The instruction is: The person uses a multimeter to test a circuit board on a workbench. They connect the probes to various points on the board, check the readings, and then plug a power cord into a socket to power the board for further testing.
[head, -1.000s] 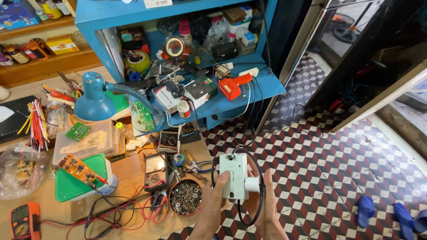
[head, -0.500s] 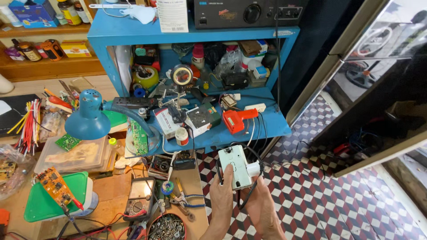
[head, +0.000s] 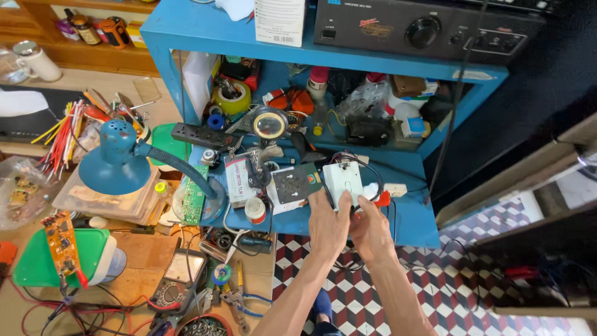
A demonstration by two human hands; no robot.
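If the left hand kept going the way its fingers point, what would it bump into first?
The left hand already touches the white box. Past that, probably the clutter at the back of the blue shelf, though depth is unclear.

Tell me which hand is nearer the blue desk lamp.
Left. The left hand lies right of the blue desk lamp; the right hand sits farther right, beyond it.

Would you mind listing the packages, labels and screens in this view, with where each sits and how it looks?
White carton: upright on the blue shelf top, barcode low on its face.
Small box: flat on the lower blue shelf, white label with red print.
Multimeter: on the wooden bench, dark body, grey screen.
White device: no label visible; left hand touches it, right hand beside.
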